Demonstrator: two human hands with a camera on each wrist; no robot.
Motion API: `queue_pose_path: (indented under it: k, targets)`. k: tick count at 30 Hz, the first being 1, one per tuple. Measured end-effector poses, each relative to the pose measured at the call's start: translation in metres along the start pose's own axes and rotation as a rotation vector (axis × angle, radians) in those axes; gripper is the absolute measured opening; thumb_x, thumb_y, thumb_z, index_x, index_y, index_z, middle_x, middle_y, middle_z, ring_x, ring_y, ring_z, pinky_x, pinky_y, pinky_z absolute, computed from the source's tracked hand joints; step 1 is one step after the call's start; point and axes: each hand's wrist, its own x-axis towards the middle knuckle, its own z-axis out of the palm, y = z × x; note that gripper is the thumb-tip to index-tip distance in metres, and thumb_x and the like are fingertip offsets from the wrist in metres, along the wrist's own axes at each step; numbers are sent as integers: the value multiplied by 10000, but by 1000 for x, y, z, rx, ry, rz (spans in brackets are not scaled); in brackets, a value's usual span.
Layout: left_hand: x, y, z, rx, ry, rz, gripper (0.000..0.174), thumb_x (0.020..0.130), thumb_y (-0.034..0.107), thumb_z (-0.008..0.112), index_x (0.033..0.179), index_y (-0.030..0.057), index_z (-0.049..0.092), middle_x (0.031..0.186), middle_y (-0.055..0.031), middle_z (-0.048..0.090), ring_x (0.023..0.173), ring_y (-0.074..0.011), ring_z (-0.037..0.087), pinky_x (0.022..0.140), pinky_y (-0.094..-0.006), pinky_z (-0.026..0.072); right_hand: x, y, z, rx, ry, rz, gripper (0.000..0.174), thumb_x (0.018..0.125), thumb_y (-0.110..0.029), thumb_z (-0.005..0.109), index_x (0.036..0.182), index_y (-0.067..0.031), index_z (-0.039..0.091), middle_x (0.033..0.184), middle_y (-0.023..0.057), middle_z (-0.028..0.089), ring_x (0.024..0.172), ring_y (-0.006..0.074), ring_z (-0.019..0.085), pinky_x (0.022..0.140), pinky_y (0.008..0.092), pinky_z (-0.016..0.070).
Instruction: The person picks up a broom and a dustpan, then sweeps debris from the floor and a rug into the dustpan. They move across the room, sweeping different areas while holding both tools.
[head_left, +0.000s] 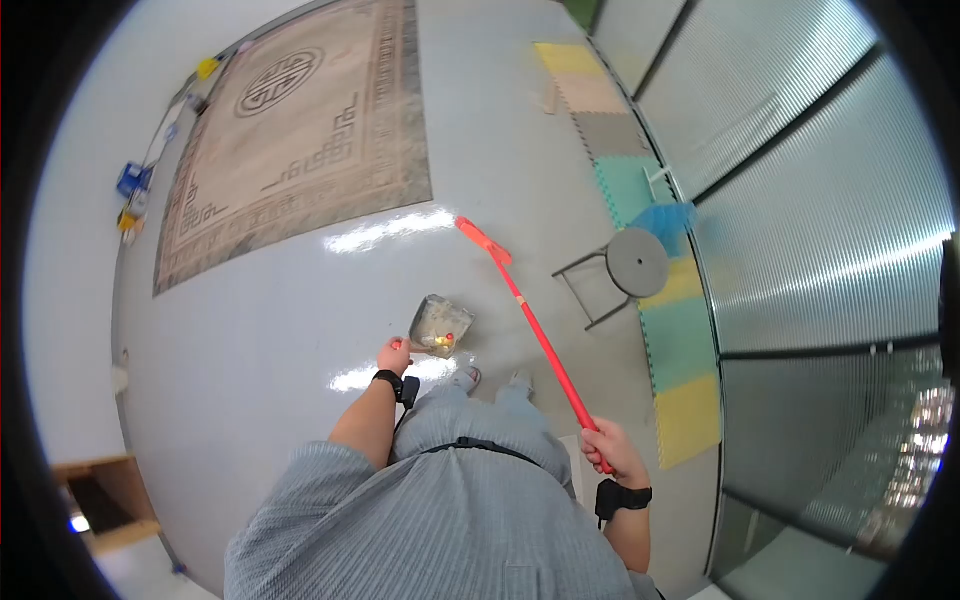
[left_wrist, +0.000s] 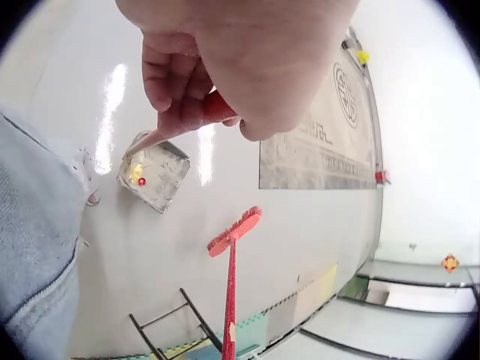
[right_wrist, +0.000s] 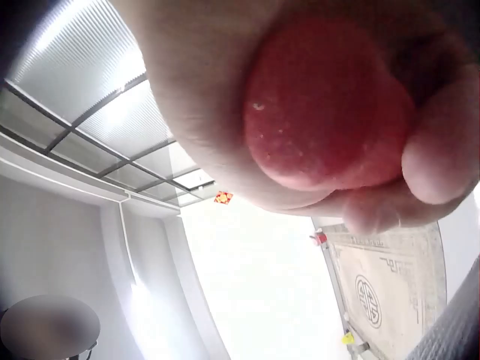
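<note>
My left hand (head_left: 396, 354) grips the handle of a grey, scuffed dustpan (head_left: 442, 316), its fingers curled round the red grip in the left wrist view. Small yellow and red bits (left_wrist: 138, 175) lie in the pan near its handle side. On the other side, my right hand (head_left: 614, 450) holds a long red broom (head_left: 550, 352) near the top of its handle. The rounded end of that handle (right_wrist: 322, 112) fills the palm in the right wrist view. Out ahead, beyond the dustpan, is the broom's bristled head (left_wrist: 236, 231).
A patterned beige rug (head_left: 320, 110) covers the floor ahead on the left. To the right stands a grey round stool (head_left: 637, 262) with a blue bag (head_left: 668, 222) behind it. Coloured foam mats (head_left: 680, 335) run along the ribbed translucent wall (head_left: 810, 255).
</note>
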Motion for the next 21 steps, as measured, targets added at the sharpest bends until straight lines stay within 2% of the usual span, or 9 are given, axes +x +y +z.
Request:
queue_pose_path:
  k: [2, 5, 9, 12, 15, 17, 18, 19, 21]
  targets:
    - [-18, -17, 1, -106, 83, -69, 357, 880, 346, 590, 1048, 35, 640, 755, -84, 668, 580, -181, 671, 559, -316, 543, 14, -8, -29, -7, -54, 17, 117, 939, -155, 505, 1017, -68, 498, 643, -30, 453, 468, 21, 407, 368, 179, 324]
    - [-48, -32, -10, -342, 145, -102, 305, 900, 293, 539, 1071, 51, 614, 691, -48, 603, 593, -151, 638, 473, -259, 463, 30, -34, -54, -38, -137, 2, 124, 939, -158, 508, 1023, -68, 497, 648, -31, 459, 473, 19, 414, 372, 176, 323]
    - [-91, -46, -21, -407, 265, -203, 290, 913, 286, 509, 1062, 56, 604, 679, -38, 587, 574, -141, 617, 464, -256, 453, 52, -62, -60, -252, -169, 7, 79, 934, -151, 514, 916, -77, 494, 641, -33, 463, 471, 28, 424, 375, 190, 343]
    - [-101, -78, -13, -513, 315, -251, 302, 930, 298, 515, 1072, 46, 598, 674, -44, 596, 550, -138, 610, 453, -258, 448, 62, -77, -54, -390, -183, 14, 100, 929, -146, 514, 866, -77, 482, 640, -32, 469, 471, 32, 433, 374, 201, 358]
    - [-123, -96, -9, -604, 399, -314, 327, 932, 313, 527, 1089, 36, 598, 667, -48, 607, 539, -137, 615, 451, -261, 453, 76, -81, -56, -454, -204, -11, 106, 926, -146, 515, 859, -73, 478, 643, -32, 478, 472, 33, 441, 374, 209, 366]
    - [-130, -93, -11, -567, 407, -361, 233, 944, 284, 503, 1000, 72, 582, 646, -35, 581, 527, -129, 587, 423, -254, 416, 81, -84, -55, -447, -226, 13, 104, 926, -144, 512, 860, -72, 478, 643, -33, 478, 471, 32, 440, 373, 206, 366]
    - [-132, -93, -15, -497, 410, -332, 224, 928, 276, 527, 924, 62, 592, 641, -46, 600, 514, -131, 582, 431, -263, 424, 82, -84, -55, -424, -229, 37, 101, 927, -142, 509, 861, -72, 479, 642, -33, 478, 469, 32, 438, 373, 203, 365]
    - [-125, -102, -14, -504, 418, -342, 224, 928, 276, 527, 924, 62, 592, 641, -46, 600, 514, -131, 582, 431, -263, 424, 86, -83, -56, -435, -237, 43, 101, 927, -142, 509, 861, -72, 479, 642, -33, 478, 469, 32, 438, 373, 203, 365]
    - [-104, -136, -12, -218, 460, -328, 217, 890, 265, 578, 857, 52, 608, 625, -60, 617, 497, -135, 573, 445, -275, 435, 90, -84, -54, -432, -250, 50, 88, 927, -140, 507, 877, -70, 486, 646, -33, 478, 467, 27, 431, 372, 196, 362]
